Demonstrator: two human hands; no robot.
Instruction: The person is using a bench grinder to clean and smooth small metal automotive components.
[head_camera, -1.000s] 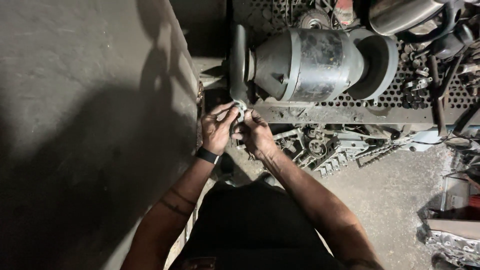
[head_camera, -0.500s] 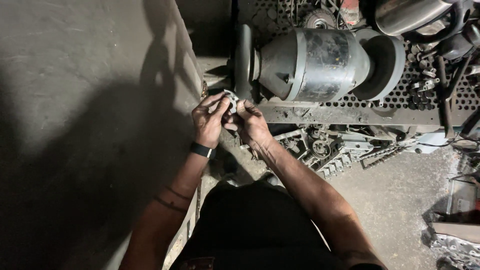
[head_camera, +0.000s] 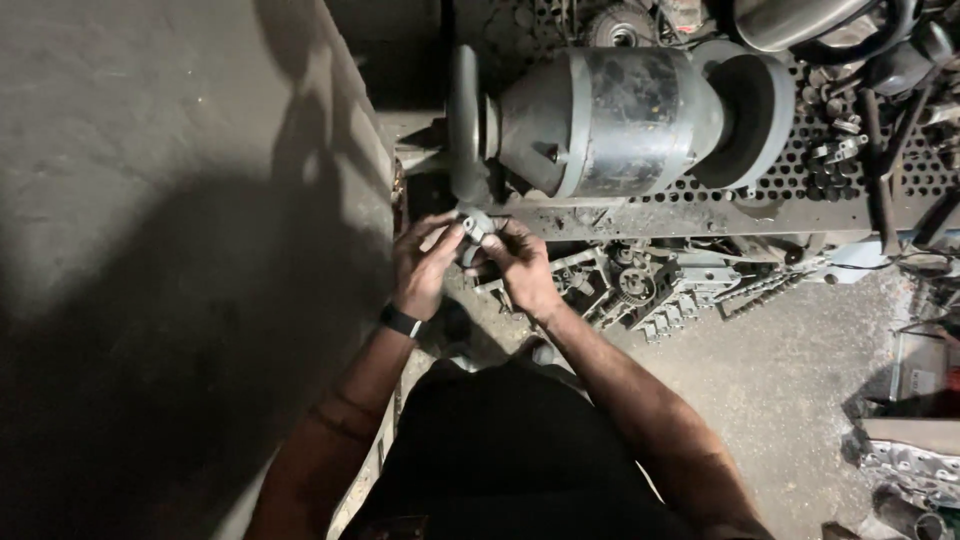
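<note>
Both hands meet just below the left grinding wheel (head_camera: 464, 125) of the bench grinder (head_camera: 610, 120), a little above the middle of the view, toward 12 o'clock from the person's dark-clothed body. The left hand (head_camera: 425, 265), with a dark band at its wrist, and the right hand (head_camera: 520, 268) pinch a small grey metal part (head_camera: 473, 226) between them; the fingers of both are curled narrow around it, thumbs and forefingers on its sides. The part looks rigid and hard, probably light for its size, with edges that could be sharp or gritty; a pinch on its flat flanks, away from the end near the wheel, seems the safest hold. At 3 o'clock from the hands, a heap of metal castings (head_camera: 640, 285) lies on the floor under the perforated surface (head_camera: 800, 175).
</note>
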